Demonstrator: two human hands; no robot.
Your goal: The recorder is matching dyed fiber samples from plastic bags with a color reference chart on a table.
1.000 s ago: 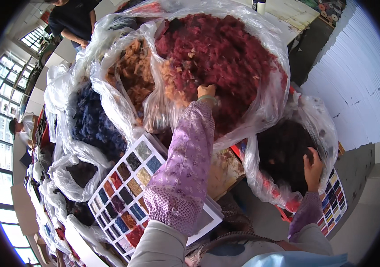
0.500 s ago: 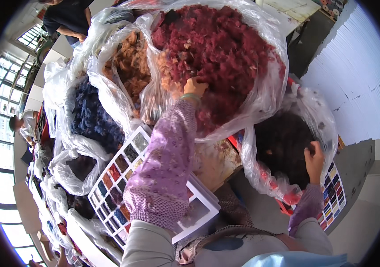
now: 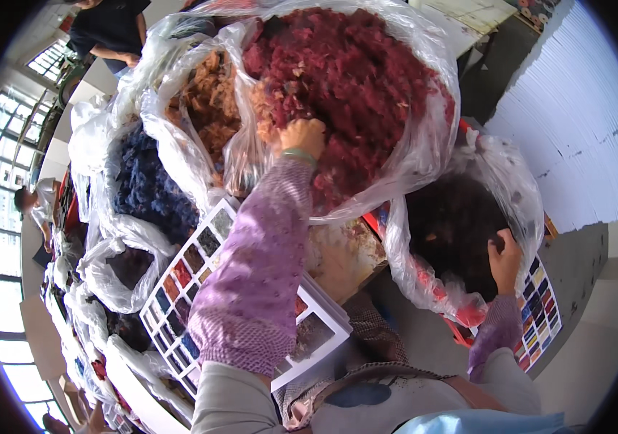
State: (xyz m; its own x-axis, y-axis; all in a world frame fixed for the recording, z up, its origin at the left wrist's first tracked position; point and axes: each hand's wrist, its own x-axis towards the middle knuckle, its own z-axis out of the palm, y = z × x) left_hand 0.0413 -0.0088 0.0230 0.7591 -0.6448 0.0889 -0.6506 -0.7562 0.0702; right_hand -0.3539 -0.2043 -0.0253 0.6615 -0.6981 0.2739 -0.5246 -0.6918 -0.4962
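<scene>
Bag of dark red fibre (image 3: 367, 79) — a large clear plastic sack at upper centre of the frame, mouth open toward the camera, long axis running upper right to lower left. Bag of near-black fibre (image 3: 450, 224) — smaller, at right of centre, mouth up. Left hand (image 3: 302, 137), arm outstretched in a purple sleeve, fingers curled into the red fibre; right hand (image 3: 505, 257) grips the black bag's rim.

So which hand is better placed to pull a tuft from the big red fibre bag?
Probably the left hand: it already rests in the red fibre, while the right hand grips the dark bag's rim.
</scene>
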